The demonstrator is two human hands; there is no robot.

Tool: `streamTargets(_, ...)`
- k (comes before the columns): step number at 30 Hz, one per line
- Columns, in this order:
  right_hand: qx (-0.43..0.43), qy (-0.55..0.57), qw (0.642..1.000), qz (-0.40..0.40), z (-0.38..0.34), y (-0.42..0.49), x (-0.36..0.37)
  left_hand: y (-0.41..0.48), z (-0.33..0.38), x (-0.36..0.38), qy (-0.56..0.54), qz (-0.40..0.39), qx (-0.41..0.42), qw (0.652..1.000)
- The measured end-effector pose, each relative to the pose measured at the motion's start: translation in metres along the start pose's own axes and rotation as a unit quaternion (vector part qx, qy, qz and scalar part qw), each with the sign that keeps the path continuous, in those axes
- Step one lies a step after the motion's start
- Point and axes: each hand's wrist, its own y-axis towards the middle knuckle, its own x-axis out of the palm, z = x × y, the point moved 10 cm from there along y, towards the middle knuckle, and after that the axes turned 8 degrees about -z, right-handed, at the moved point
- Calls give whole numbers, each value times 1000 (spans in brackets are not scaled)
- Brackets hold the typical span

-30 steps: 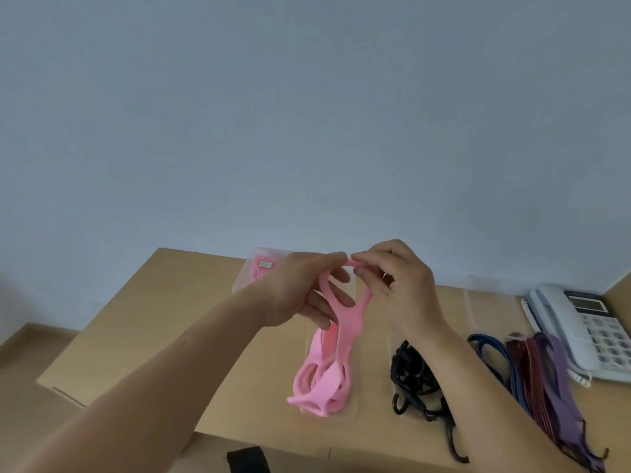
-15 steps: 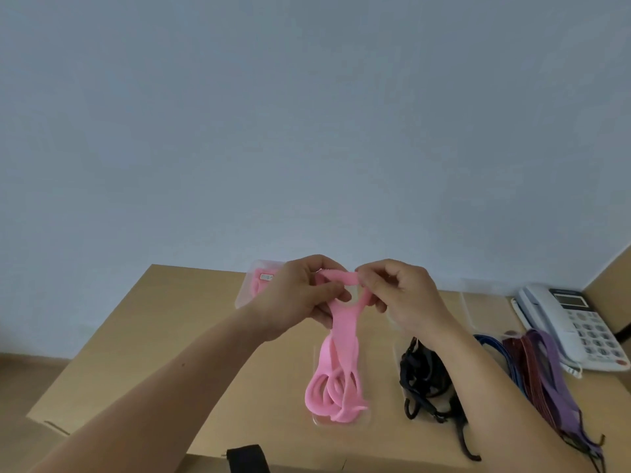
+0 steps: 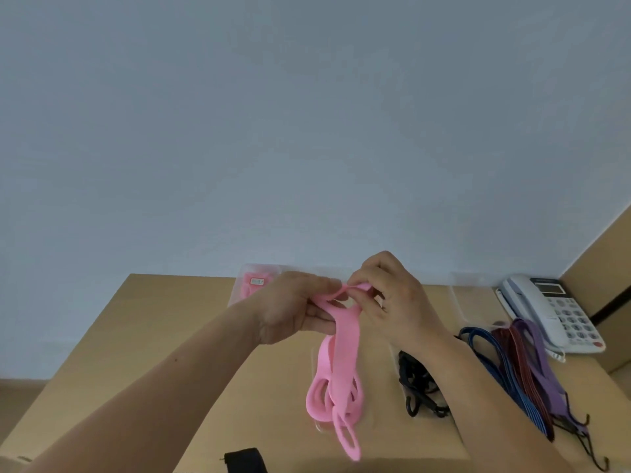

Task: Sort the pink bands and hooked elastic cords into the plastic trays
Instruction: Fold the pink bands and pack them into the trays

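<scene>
My left hand and my right hand both pinch the top of a pink band held above the wooden table. The band hangs down, its lower loop dangling near the table's front edge. Under it lie more pink bands in a clear plastic tray. A second clear tray at the back holds a packaged pink band. A black hooked cord lies bundled right of the pink pile. Blue, red and purple hooked cords lie further right.
A white desk telephone stands at the back right, with another clear tray beside it. A small black object sits at the table's front edge. A plain wall rises behind the table.
The band's upper end has been pulled and twisted between both hands, my right hand has risen a little, and the band's lower loop now hangs lower toward the front edge.
</scene>
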Motion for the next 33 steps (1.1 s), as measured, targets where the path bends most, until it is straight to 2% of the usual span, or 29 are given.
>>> streamTargets(2, 6, 21, 1000, 6, 3, 0, 1, 4, 2, -1, -8, -4, 11, 1000)
streamTargets(5, 60, 127, 990, 2, 17, 0, 4, 7, 8, -2, 14, 0, 37, 999)
streamTargets(9, 198, 290, 935, -53, 47, -5, 25, 9, 22, -11, 108, 57, 96, 988)
streamTargets(12, 227, 316, 918, -75, 56, -3, 35, 7, 35, -14, 204, 99, 137, 964)
streamTargets(15, 211, 282, 934, -65, 56, 0, 32, 8, 31, -19, 203, 115, 134, 963)
streamTargets(19, 192, 245, 949, -52, 54, -1, 31, 15, 11, -14, 123, 49, 59, 989)
streamTargets(23, 165, 228, 959, -38, 49, -2, 28, 14, 13, -13, 147, 33, 41, 988)
streamTargets(28, 82, 121, 989, 8, 36, 1, 15, 15, 13, -4, 63, -4, 33, 997)
streamTargets(33, 4, 50, 998, 22, 22, 2, 6, 18, 16, -3, 12, 5, 40, 999)
